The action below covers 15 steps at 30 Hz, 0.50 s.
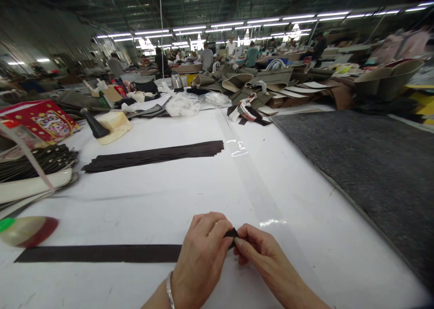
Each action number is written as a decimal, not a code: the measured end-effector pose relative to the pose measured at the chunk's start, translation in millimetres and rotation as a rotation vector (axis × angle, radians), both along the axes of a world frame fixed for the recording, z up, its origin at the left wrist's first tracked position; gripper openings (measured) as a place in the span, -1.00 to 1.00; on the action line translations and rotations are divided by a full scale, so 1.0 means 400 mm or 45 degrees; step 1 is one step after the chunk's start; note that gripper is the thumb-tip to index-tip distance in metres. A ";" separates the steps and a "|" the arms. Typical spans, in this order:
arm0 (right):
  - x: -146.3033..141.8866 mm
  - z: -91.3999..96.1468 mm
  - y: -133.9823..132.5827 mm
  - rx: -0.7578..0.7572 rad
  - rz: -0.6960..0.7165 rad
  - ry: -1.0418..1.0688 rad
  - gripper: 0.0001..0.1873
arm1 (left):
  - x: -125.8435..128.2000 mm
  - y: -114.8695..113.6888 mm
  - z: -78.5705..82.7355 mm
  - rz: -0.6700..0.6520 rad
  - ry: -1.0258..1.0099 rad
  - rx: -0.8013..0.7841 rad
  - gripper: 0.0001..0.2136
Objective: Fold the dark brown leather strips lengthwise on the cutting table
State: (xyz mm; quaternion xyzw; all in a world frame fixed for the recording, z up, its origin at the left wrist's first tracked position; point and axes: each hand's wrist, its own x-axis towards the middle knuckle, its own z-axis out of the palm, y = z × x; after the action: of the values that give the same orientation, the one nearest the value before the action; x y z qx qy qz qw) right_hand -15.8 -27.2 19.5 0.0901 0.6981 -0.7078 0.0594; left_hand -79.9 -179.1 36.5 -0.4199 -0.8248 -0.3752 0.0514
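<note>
A long dark brown strip [98, 253] lies flat on the white table [162, 200] near its front edge, running left to right. My left hand [203, 250] is closed over the strip's right end, fingers curled. My right hand [261, 254] pinches the very tip of that same end between thumb and fingers. The two hands touch at the tip, which is lifted slightly off the table. A silver bracelet sits on my left wrist.
A stack of similar dark strips [152, 155] lies mid-table. A grey felt mat [366, 164] covers the right side. Coiled dark straps [34, 162], a red box [44, 119] and a cream block with a black tool [108, 125] sit left. Olive bag parts [257, 80] pile behind; several people work far back.
</note>
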 end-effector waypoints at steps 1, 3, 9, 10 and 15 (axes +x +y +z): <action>0.002 0.003 0.001 0.014 0.000 0.013 -0.73 | 0.001 0.004 0.001 -0.023 0.000 -0.012 -0.81; 0.007 0.006 0.003 0.058 0.001 0.039 -0.73 | 0.003 0.011 0.002 -0.046 0.001 -0.022 -0.83; 0.017 0.002 0.015 0.352 0.024 0.121 -0.71 | 0.005 0.021 0.000 -0.062 0.094 -0.058 -0.84; 0.018 0.001 0.016 0.393 0.029 0.134 -0.72 | 0.006 0.022 0.000 -0.068 0.109 -0.079 -0.84; 0.020 0.005 0.019 0.476 0.056 0.173 -0.73 | 0.010 0.022 -0.002 -0.093 0.196 -0.204 -0.82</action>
State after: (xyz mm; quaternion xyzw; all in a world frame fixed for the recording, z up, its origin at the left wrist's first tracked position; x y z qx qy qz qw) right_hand -7.9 -19.5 21.6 0.0363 0.8215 -0.5690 0.0100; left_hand -75.8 -170.3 35.6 -0.4800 -0.8299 -0.2764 0.0670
